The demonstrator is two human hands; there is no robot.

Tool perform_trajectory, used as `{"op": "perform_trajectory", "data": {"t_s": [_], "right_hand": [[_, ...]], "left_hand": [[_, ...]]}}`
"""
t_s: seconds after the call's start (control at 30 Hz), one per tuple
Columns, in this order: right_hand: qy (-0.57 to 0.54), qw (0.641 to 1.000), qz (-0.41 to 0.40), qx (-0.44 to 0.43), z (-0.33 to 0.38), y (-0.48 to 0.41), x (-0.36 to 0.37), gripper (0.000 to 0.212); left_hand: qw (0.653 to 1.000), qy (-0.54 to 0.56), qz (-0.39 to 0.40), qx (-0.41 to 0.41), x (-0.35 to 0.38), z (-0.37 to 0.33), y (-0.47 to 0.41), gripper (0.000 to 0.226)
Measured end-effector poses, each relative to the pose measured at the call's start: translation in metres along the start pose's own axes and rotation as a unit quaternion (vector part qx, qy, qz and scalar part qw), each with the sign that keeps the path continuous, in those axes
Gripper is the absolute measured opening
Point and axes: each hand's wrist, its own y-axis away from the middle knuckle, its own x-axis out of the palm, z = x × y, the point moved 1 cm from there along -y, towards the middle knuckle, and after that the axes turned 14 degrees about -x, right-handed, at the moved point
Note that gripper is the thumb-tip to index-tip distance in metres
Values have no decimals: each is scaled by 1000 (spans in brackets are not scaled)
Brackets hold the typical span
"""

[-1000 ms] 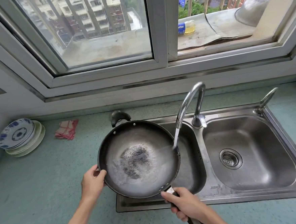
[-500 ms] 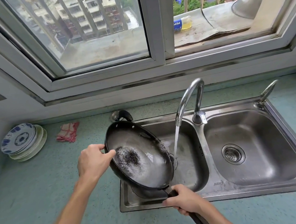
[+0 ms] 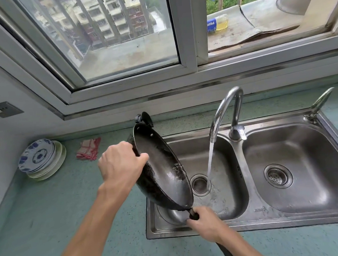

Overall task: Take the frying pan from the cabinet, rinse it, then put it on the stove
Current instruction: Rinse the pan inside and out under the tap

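The black frying pan [image 3: 163, 168] is tipped steeply on its side over the left basin [image 3: 222, 164] of the steel sink, its wet inside facing right. My left hand [image 3: 120, 163] grips the pan's raised left rim. My right hand [image 3: 206, 223] holds the long black handle at the sink's front edge. The chrome tap [image 3: 223, 112] is running, and its stream [image 3: 209, 165] falls just right of the pan onto the drain. No stove is in view.
The right basin [image 3: 299, 168] has a strainer in its drain. A stack of blue-patterned plates [image 3: 40, 158] and a red checked cloth [image 3: 88, 149] lie on the green counter at the left. A wall socket [image 3: 3, 109] sits far left. The window frame runs behind the sink.
The pan went from level under the stream to steeply tilted on its side. My left hand rose with the rim; water now falls past the pan into the basin.
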Motion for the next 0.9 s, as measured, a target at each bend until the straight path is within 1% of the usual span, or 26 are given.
{"op": "perform_trajectory", "data": {"t_s": [0.2,0.33,0.47,0.6,0.7,0.77,0.8,0.83,0.87,0.9], "right_hand": [[-71,997,29,5,-3,2,1,22],[-100,994,49,7,0,9,3,18],[-64,997,30,19,3,13,4,19],[0,1000,3,20,6,17,-5,25],[56,998,-9,24,4,20,-13,23],[72,997,-17,30,1,20,-16,21],[76,996,-21,37,0,19,-16,20],[79,996,-24,41,-1,18,-16,18],[80,995,-27,47,-2,16,-16,16],[80,995,-30,52,-3,14,-15,13]], "left_hand": [[997,-69,-1,38,-10,-28,5,27],[995,-82,5,60,-12,-38,9,39],[996,-71,23,57,-7,-30,8,34],[998,-39,50,25,6,-3,3,28],[998,-27,60,-5,17,19,6,24],[998,-25,54,-15,26,27,12,20],[999,-21,41,-12,32,26,18,25],[1000,-13,25,7,39,22,25,39],[999,11,13,50,46,12,36,50],[992,47,2,114,53,-2,50,53]]}}
